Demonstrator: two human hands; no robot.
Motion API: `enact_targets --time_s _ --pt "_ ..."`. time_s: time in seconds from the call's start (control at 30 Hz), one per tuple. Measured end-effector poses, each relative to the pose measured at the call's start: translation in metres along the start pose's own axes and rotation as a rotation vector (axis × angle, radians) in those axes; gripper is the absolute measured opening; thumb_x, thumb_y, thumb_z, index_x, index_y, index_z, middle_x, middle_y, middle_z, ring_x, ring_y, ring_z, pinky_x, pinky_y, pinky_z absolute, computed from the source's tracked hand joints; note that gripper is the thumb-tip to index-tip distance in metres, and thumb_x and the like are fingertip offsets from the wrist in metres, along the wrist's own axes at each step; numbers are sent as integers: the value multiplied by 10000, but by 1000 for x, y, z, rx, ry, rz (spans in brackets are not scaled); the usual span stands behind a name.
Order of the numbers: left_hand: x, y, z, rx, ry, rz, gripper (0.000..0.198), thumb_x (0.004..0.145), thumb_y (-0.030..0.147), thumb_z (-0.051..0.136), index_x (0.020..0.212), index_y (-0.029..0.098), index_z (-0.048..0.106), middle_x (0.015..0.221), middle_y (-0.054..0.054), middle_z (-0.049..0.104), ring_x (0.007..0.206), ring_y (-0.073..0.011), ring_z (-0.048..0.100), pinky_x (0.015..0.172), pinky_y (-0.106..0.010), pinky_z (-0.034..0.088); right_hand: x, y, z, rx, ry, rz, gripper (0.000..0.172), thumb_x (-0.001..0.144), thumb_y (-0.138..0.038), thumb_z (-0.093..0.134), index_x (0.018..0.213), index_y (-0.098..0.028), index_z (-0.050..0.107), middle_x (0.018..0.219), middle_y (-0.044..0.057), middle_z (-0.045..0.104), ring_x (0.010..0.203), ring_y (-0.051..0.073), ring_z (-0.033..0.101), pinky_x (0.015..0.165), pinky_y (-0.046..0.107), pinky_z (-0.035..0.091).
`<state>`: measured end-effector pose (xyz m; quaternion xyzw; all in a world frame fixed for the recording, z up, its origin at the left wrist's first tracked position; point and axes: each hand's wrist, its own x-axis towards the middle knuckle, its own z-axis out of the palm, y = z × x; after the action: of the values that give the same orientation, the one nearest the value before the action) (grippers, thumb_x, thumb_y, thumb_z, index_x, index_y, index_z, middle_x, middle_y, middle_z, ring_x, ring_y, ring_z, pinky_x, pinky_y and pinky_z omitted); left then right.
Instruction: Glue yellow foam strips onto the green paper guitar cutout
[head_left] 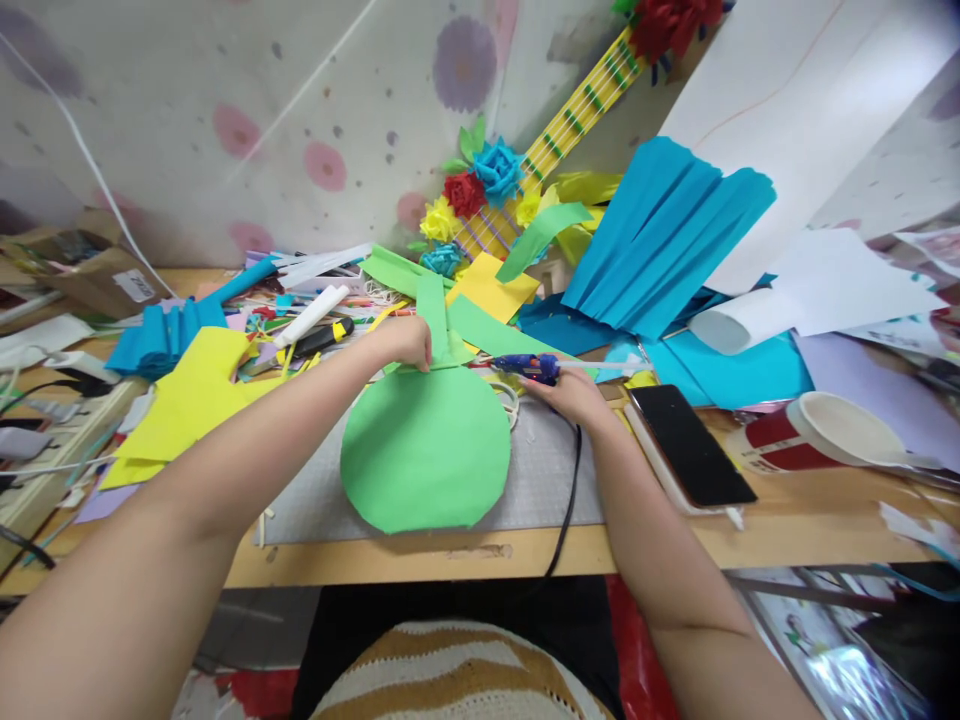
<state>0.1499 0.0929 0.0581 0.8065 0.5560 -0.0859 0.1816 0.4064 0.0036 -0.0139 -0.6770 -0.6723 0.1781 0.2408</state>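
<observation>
A large round green paper piece [426, 450] stands or lies on the grey mat in front of me, with a green paper strip [433, 310] rising behind its top edge. My left hand [409, 343] is closed at that top edge, its fingertips pinching the green paper; exactly which layer is hidden. To the right, my right hand [576, 394] is wrapped round a blue hot glue gun [529, 367]. The glue gun's nozzle points left, close to the top right edge of the round piece. Its black cord [568, 510] hangs over the table's front edge.
Behind lie green, yellow and blue paper scraps, with a flower-decorated paper guitar [574, 125] leaning at the wall. A phone [691, 445] and a red-and-white paper cup [817, 440] are at right. Yellow paper [187, 390], a utility knife [322, 338] and a power strip [64, 455] are at left.
</observation>
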Motion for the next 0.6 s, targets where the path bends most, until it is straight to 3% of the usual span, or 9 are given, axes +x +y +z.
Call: enact_targets --time_s 0.17,0.43,0.6 --pt "1 3 3 64 11 -4 114 499 171 748 599 216 716 623 -33 665 625 -174 579 609 -244 355 3 2 22 36 87 93 409 728 -506 588 937 -168 686 888 109 692 871 263 623 707 305 451" --pt "-2 16 1 163 -1 -62 130 533 181 750 657 192 717 680 -66 678 725 -216 618 688 -274 405 2 14 31 100 102 141 481 683 -611 571 811 -167 705 791 98 697 789 260 637 644 309 457" --pt "-8 26 -1 231 -10 -97 166 562 194 733 726 176 718 761 -92 687 804 -247 626 729 -299 425 1 11 32 429 197 216 494 641 -614 594 798 -153 674 670 62 669 647 201 618 570 286 471"
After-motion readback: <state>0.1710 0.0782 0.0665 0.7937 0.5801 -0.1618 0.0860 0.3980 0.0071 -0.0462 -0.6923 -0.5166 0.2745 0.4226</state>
